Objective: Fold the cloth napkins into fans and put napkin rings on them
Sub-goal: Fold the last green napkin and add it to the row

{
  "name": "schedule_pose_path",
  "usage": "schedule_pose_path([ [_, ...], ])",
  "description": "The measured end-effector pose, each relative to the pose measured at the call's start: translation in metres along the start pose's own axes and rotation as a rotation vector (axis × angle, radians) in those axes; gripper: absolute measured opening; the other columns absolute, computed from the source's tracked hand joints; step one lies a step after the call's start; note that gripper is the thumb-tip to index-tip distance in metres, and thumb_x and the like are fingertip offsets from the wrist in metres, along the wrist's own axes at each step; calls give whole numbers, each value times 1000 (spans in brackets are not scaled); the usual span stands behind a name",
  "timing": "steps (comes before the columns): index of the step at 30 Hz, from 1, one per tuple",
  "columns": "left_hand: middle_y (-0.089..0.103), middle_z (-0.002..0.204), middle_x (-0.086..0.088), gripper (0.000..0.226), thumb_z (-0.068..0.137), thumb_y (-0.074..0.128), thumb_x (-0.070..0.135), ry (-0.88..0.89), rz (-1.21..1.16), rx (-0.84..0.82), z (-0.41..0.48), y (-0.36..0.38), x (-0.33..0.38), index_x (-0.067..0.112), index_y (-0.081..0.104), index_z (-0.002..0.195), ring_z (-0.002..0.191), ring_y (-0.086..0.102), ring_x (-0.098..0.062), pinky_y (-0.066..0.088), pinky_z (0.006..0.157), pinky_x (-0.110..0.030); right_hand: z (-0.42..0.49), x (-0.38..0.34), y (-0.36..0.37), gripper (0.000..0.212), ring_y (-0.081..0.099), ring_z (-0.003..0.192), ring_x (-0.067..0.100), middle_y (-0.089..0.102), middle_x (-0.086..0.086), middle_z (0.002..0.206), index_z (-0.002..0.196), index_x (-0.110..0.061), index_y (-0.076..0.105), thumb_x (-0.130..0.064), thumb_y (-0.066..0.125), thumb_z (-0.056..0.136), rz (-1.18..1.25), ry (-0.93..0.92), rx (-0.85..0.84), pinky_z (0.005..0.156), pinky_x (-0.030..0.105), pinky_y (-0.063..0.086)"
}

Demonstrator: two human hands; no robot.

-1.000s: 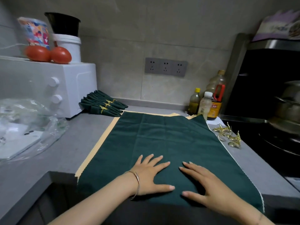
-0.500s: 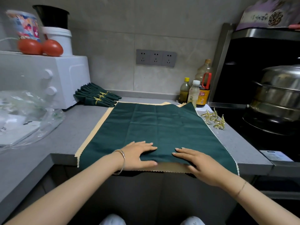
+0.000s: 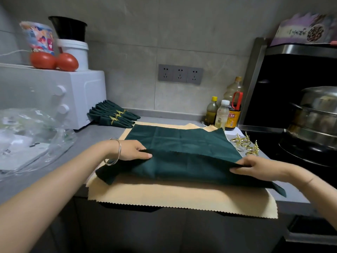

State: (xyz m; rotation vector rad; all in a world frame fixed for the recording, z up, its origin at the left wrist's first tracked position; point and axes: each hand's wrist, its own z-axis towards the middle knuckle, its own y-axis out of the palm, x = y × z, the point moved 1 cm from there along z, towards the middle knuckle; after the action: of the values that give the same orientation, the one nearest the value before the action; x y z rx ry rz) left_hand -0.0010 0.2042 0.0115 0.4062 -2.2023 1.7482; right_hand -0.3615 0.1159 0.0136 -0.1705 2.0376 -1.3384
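A dark green napkin [image 3: 182,143] lies on a beige cloth [image 3: 182,196] on the grey counter. Its near edge is lifted and folded back over itself. My left hand [image 3: 134,150] pinches that raised edge at the left end, and my right hand [image 3: 255,166] pinches it at the right end. Several gold napkin rings [image 3: 245,145] lie on the counter to the right of the napkin. At the back left sit finished green fan napkins [image 3: 113,116] with gold rings on them.
A white oven [image 3: 52,95] with tomatoes and cups on top stands at the left, a clear plastic bag [image 3: 31,136] before it. Sauce bottles [image 3: 224,114] stand at the back right. A steel steamer pot [image 3: 317,115] sits on the black stove.
Both hands went from pressing flat on the napkin's near part to pinching its near edge and lifting it back over the cloth, which uncovered the beige cloth underneath.
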Motion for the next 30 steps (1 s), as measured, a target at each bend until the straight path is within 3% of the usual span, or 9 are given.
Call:
schedule_pose_path([
  [3, 58, 62, 7, 32, 95, 53, 38, -78, -233, -306, -5, -14, 6, 16, 55, 72, 52, 53, -7, 41, 52, -16, -6, 1, -21, 26, 64, 80, 3, 68, -4, 90, 94, -16, 63, -40, 64, 84, 145, 116, -167, 72, 10, 46],
  [7, 58, 61, 4, 33, 93, 56, 36, -87, -338, -438, 5, -28, 5, 16, 51, 67, 53, 56, -8, 43, 53, -18, 0, 8, -43, 37, 68, 92, 25, 70, 17, 106, 96, -7, 71, -38, 76, 76, 317, 55, -319, 82, 32, 54],
  [10, 48, 58, 5, 41, 87, 63, 47, -76, -261, -306, 31, -34, -7, 20, 46, 62, 50, 43, -12, 31, 51, -21, 26, 12, -46, 29, 69, 91, 26, 71, 15, 103, 93, -9, 73, -35, 73, 81, 332, 47, -221, 83, 36, 54],
  [12, 39, 57, 5, 45, 84, 65, 50, -52, -118, -107, 57, -35, -20, 19, 43, 60, 53, 33, -13, 25, 52, -24, 54, 19, -45, 45, 67, 84, 21, 72, 12, 93, 92, -8, 71, -50, 65, 79, 177, 35, -64, 82, 34, 52],
  [14, 43, 57, 5, 41, 86, 66, 42, -33, -30, 90, 85, -32, -32, 15, 52, 59, 57, 37, -14, 31, 56, -25, 87, 29, -43, 56, 55, 72, 14, 61, 14, 81, 89, -6, 66, -61, 56, 80, -77, 22, 86, 73, 29, 44],
  [18, 61, 73, 10, 24, 84, 68, 39, -120, 68, 377, 126, -23, -47, 26, 60, 65, 80, 61, -15, 48, 78, -25, 139, 40, -38, 35, 51, 63, 18, 62, 6, 73, 79, -9, 66, -41, 58, 91, -223, -22, 286, 63, 29, 41],
  [20, 64, 86, 7, 21, 87, 62, 42, -184, 185, 451, 142, -19, -50, 26, 57, 74, 90, 61, -17, 47, 78, -26, 161, 42, -37, 28, 52, 63, 13, 62, -1, 69, 68, -21, 60, -39, 61, 89, -253, -22, 346, 63, 27, 42],
  [24, 63, 108, 2, 22, 94, 51, 43, -231, 318, 469, 172, -12, -58, 23, 57, 99, 101, 58, -20, 40, 74, -26, 196, 45, -34, 18, 58, 77, 15, 62, -7, 78, 77, -24, 60, -38, 63, 87, -296, 54, 394, 70, 29, 47],
  [30, 63, 118, 0, 29, 97, 45, 43, -251, 404, 480, 206, -9, -68, 22, 56, 114, 112, 55, -22, 36, 87, -28, 230, 55, -28, 13, 54, 81, 15, 58, -6, 85, 79, -26, 55, -32, 64, 86, -299, 92, 409, 66, 24, 39],
])
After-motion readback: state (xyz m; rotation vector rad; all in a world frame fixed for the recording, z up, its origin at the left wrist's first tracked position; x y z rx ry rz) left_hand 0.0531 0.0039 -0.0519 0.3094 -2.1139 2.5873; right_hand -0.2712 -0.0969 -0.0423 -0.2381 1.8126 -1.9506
